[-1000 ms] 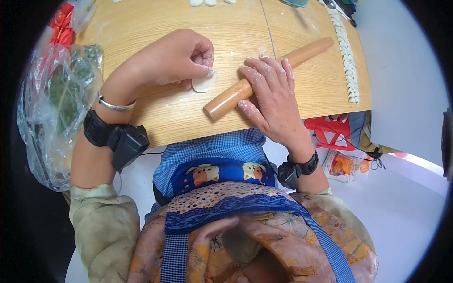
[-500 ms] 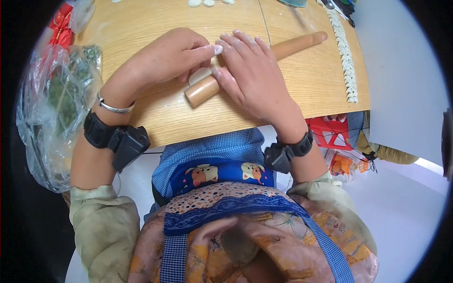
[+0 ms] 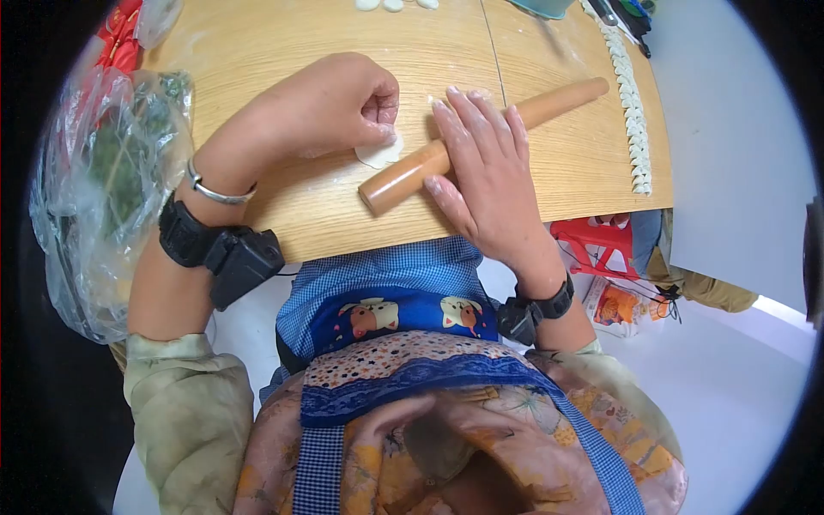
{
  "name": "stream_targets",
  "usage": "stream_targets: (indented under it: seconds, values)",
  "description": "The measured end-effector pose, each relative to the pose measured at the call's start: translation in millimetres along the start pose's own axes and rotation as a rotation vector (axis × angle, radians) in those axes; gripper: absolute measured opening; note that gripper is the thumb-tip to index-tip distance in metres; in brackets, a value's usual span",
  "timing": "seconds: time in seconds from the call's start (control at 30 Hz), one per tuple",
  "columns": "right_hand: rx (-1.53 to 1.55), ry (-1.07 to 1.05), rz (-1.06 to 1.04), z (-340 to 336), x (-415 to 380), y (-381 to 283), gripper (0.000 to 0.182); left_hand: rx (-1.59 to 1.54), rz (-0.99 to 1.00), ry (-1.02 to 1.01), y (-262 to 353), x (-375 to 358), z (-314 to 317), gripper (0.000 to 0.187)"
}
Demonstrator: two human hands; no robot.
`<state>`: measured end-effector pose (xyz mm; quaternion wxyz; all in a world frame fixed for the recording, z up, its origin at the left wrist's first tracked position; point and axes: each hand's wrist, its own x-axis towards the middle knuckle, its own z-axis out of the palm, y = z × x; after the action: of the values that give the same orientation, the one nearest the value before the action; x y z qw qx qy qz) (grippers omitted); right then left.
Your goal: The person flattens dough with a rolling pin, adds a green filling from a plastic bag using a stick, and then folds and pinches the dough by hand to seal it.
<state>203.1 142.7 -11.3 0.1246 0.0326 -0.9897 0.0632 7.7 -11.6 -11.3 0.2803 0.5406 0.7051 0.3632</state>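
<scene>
My left hand [image 3: 356, 103] is closed with the fingers curled in, pinching the edge of a small flat round dough wrapper [image 3: 379, 155] that lies on the table. Beside the wrapper, to its right, a wooden rolling pin [image 3: 399, 178] rests at a slant, its near end low and to the left. My right hand [image 3: 487, 163] lies flat across the pin with fingers stretched out and flour on the fingertips, not wrapped round it.
The wooden table [image 3: 283, 227] has a long row of small dough pieces [image 3: 631, 112] along its right side. White dough rounds [image 3: 393, 4] and a teal bowl [image 3: 545, 7] stand at the far edge. A plastic bag with greens [image 3: 116, 189] takes up the left.
My right hand has moved right and toward me, and the rolling pin has shifted the same way, off the wrapper. More of the wrapper shows below my left hand.
</scene>
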Motion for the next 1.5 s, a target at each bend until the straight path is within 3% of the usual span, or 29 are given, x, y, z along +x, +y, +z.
stream_targets:
  seconds: [0.07,0.2,0.27,0.4,0.5,0.6,0.67,1.07,1.2,1.37,1.5]
  values:
    - [0.014,-0.014,0.019,-1.1,-9.1,-1.7,0.061,0.014,-0.073,-0.045,3.9,-0.4,-1.7,0.010]
    - [0.024,-0.023,0.050,-1.4,-13.9,-1.8,0.062,-0.037,-0.024,-0.036,4.7,-1.4,-1.9,0.010]
    - [0.034,-0.012,0.045,-0.3,-11.7,-0.9,0.062,-0.204,-0.044,-0.006,0.6,-1.0,0.4,0.010]
    - [0.042,-0.002,0.033,1.0,-8.6,0.2,0.061,-0.120,-0.018,-0.016,6.5,-2.3,-2.8,0.009]
    - [0.043,0.002,0.031,1.2,-8.0,0.3,0.060,-0.030,-0.084,-0.150,6.4,-0.9,-4.5,0.008]
    - [0.047,0.008,0.029,1.5,-8.0,1.0,0.059,-0.153,-0.051,-0.099,0.9,-0.8,-2.1,0.010]
    - [0.049,0.012,0.028,1.9,-7.5,1.5,0.058,-0.373,-0.173,-0.141,0.8,-1.1,-6.0,0.014]
    - [0.048,0.027,0.029,3.3,-5.4,1.3,0.057,-0.012,0.053,-0.038,3.3,-3.1,1.3,0.022]
    - [0.048,0.027,0.022,3.5,-3.9,1.1,0.056,0.036,-0.010,0.017,3.1,0.5,6.2,0.016]
    - [0.051,0.025,0.021,2.5,-2.1,0.9,0.056,-0.282,-0.158,-0.047,6.9,-4.3,1.2,0.017]
    - [0.025,0.030,0.002,3.4,6.6,1.2,0.055,-0.167,-0.113,-0.035,2.4,-0.2,0.1,0.017]
